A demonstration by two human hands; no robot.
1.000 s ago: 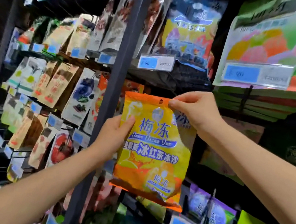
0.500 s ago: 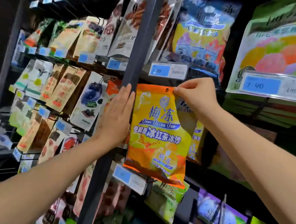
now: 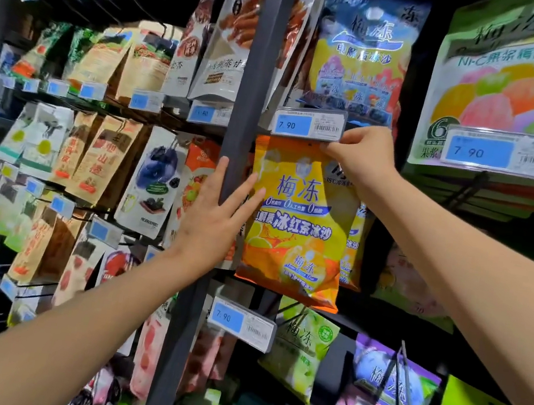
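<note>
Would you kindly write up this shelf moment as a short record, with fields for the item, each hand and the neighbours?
item: orange snack bag, upright against the rack, just under a 7.90 price tag
right hand: pinches the bag's top right corner
left hand: fingers straight, laid across the dark upright post, fingertips on the bag's left edge
on its hook: cannot tell, the top is hidden
above: blue bag
below: green bag

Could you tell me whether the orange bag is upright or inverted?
Upright: the orange bag reads right way up; the right hand pinches its top corner.
</note>
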